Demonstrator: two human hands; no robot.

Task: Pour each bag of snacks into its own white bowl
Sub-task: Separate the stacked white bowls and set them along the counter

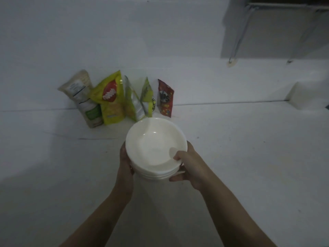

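Five bags [117, 98] stand in a row at the back, against the wall. Before them the left hand [125, 163] presses the left side of the stacked bowls [155, 148]; the right hand [187, 166] pinches the top rim. The white bench [249, 157] lies open on both sides

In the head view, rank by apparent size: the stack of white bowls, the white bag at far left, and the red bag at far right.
1. stack of white bowls, largest, though it is nearest the camera, which inflates it.
2. white bag.
3. red bag, smallest; it stands partly edge-on, so its true size is unsure.
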